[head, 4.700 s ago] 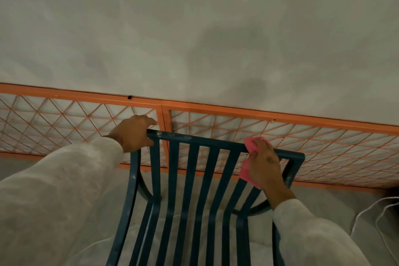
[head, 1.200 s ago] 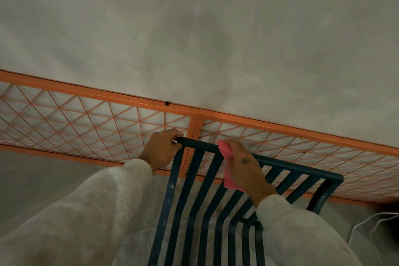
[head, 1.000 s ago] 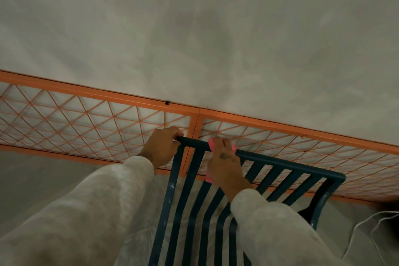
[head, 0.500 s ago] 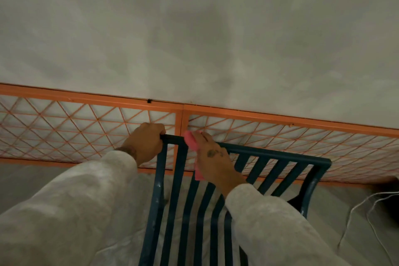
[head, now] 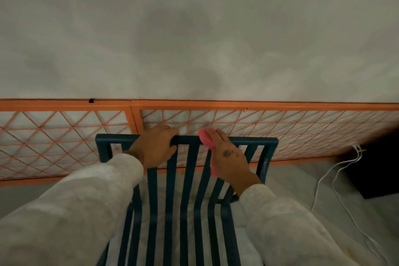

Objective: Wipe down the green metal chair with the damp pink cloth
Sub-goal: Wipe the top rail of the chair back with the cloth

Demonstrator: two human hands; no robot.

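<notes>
From the head camera, the green metal chair (head: pixel 187 196) stands low in the middle of the view. Its slatted back faces the person, and its paint reads as dark teal in this dim light. The chair's top rail (head: pixel 257 141) runs level just in front of an orange lattice panel (head: pixel 302 129), which leans along the foot of a mottled grey wall (head: pixel 194 28).

The left hand (head: pixel 154 147) grips the top rail left of its middle. Its fingers are curled over the far edge and its thumb is on the near side.

The right hand (head: pixel 228 157) is just beside it on the same rail, with a short stretch of bare rail between the two. Its fingers (head: pixel 217 136) lie close together and bend over the pink cloth (head: pixel 206 138), clamping it against the rail. The cloth bunches on top of the rail at the fingertips, and a strip of it hangs down under the palm beside a slat. The thumb is hidden, so I cannot tell whether it also pinches the cloth.

Both arms wear pale sleeves (head: pixel 82 211). Something white and padded, possibly a seat cushion (head: pixel 160 201), shows between the slats. To the right, white cables (head: pixel 336 176) trail across the floor toward a dark block (head: pixel 377 170).
</notes>
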